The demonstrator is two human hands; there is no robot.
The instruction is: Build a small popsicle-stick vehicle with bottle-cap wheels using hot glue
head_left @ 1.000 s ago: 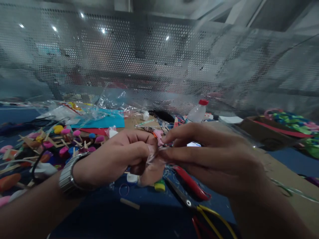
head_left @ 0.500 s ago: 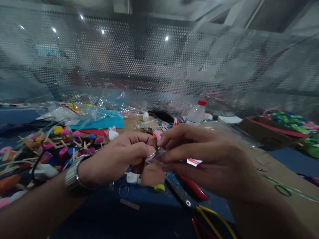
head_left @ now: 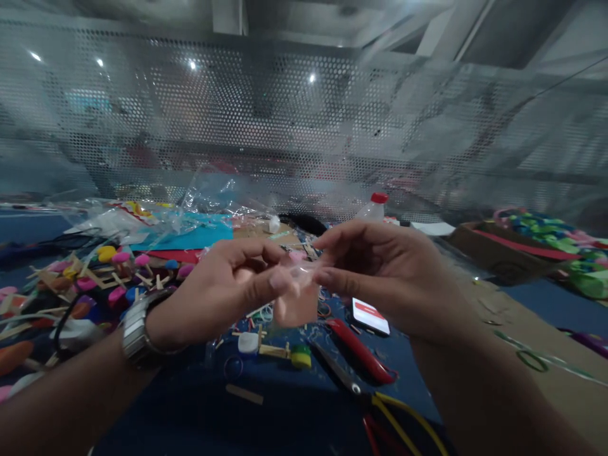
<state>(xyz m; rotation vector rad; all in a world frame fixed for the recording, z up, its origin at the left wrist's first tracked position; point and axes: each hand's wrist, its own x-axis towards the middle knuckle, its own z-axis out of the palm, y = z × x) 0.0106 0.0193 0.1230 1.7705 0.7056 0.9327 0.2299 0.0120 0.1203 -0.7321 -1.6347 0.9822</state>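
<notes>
A small clear plastic bag [head_left: 297, 305] with something peach-coloured in it hangs between my hands, slightly blurred. My left hand [head_left: 216, 294] pinches its upper left edge between thumb and forefinger; a metal-band watch [head_left: 142, 332] is on that wrist. My right hand [head_left: 380, 272] grips the upper right edge with thumb and fingertips. Below the bag lies a wooden stick piece [head_left: 274, 351] between a white lump [head_left: 247, 343] and a yellow-green cap-like piece [head_left: 301, 356]. Scissors [head_left: 356, 387] with yellow and red handles and a red-handled tool [head_left: 363, 351] lie nearby, in front of my right hand.
Coloured pieces on wooden sticks [head_left: 116, 294] crowd the left. A phone [head_left: 371, 315] lies under my right hand. Behind are a red-capped bottle [head_left: 373, 208], blue paper [head_left: 185, 234] and crumpled plastic [head_left: 209, 196]. A cardboard box [head_left: 503, 250] stands right; a flat stick [head_left: 244, 394] lies in front.
The bag has risen a little, and my fingers have shifted to its upper edges with a gap between the hands. The phone and stick piece below now show more fully.
</notes>
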